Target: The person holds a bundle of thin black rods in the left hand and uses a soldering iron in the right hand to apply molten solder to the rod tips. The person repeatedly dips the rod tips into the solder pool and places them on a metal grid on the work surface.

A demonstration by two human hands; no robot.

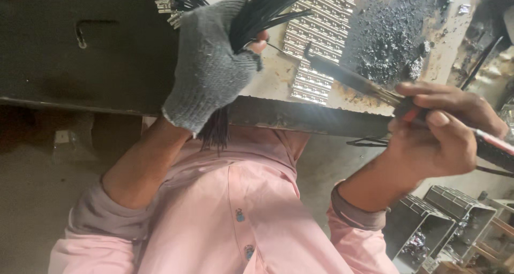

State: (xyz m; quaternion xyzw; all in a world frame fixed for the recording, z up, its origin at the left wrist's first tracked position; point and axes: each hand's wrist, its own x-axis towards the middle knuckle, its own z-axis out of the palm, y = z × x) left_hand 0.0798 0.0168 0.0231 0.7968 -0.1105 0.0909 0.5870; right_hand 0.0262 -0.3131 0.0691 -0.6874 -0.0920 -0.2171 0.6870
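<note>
My left hand (210, 65), in a grey knit glove, is closed around a bundle of thin black wires (262, 9). The bundle fans out above the fist, and its lower ends hang below the table edge. Small metal tips (165, 4) show on some wires at the upper left. My bare right hand (436, 132) grips a long dark tool (348, 78) with a red and black handle. The tool's tip points left toward the bundle and stops a little short of it.
Rows of small shiny metal pieces (321, 33) lie on the dirty work table (278, 76). A heap of dark metal filings (391, 38) sits to the right of them. A dark box (80, 44) fills the upper left. Open metal boxes (433, 226) stand at the lower right.
</note>
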